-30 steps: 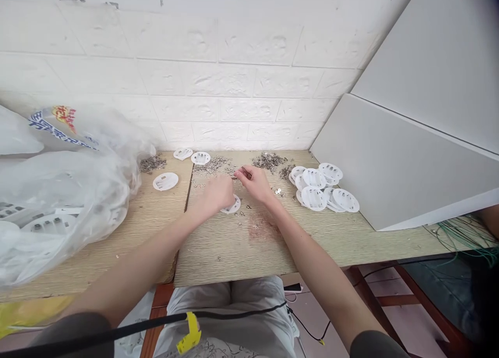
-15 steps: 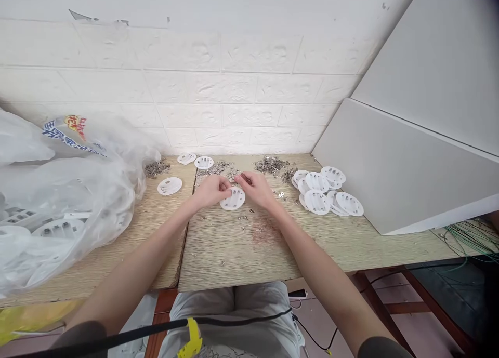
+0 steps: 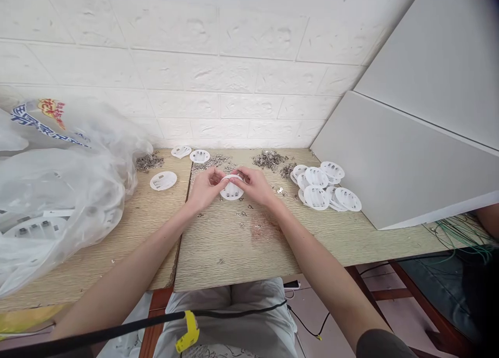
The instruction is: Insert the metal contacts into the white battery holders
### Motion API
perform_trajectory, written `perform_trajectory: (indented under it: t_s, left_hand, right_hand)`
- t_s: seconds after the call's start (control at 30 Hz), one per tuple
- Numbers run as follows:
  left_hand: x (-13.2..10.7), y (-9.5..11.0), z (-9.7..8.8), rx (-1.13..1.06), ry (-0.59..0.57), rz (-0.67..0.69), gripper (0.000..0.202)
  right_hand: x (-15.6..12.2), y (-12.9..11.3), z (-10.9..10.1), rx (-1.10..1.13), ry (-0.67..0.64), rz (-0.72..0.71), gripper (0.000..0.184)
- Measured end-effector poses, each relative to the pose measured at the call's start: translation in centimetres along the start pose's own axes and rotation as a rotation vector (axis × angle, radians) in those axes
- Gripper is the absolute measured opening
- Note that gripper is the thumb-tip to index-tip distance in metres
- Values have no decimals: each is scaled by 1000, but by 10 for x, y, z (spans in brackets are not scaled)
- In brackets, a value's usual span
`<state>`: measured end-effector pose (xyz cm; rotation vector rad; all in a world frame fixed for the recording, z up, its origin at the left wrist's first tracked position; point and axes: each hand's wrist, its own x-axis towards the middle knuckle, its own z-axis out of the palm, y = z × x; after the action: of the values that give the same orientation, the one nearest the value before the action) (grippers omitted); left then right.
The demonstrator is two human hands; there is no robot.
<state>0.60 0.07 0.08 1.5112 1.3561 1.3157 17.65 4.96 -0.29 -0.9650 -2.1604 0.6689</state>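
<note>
A round white battery holder (image 3: 232, 194) with slots and small metal contacts is between my two hands over the wooden table. My left hand (image 3: 207, 187) grips its left edge, with the thumb near the top rim. From the other side my right hand (image 3: 255, 185) holds it, its thumb also pressing near the top. Fingers behind the disc are partly hidden. Close behind my hands lies a spread of small metal contacts (image 3: 218, 162). A darker heap of metal pieces (image 3: 270, 159) sits behind my right hand.
Stacked white holders (image 3: 316, 197) lie at right beside a grey panel (image 3: 421, 166). Single discs (image 3: 163, 181) lie at left, near a large clear plastic bag (image 3: 78, 186) of white parts. Green wires (image 3: 460, 236) cross the right edge. A black cable (image 3: 148, 322) passes low in front.
Both thumbs have come onto the holder's upper rim, and my right hand now grips the disc from its right side. The view has tilted slightly downward.
</note>
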Motion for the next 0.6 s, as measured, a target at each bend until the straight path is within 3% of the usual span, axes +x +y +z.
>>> perform_trajectory:
  t_s: [0.37, 0.6]
  left_hand:
    - [0, 0, 0, -72, 27, -72, 35]
    - [-1, 4, 2, -83, 27, -83, 28]
  right_hand:
    - [-4, 1, 5, -89, 46, -120, 28]
    - [-4, 2, 7, -98, 41, -129, 28]
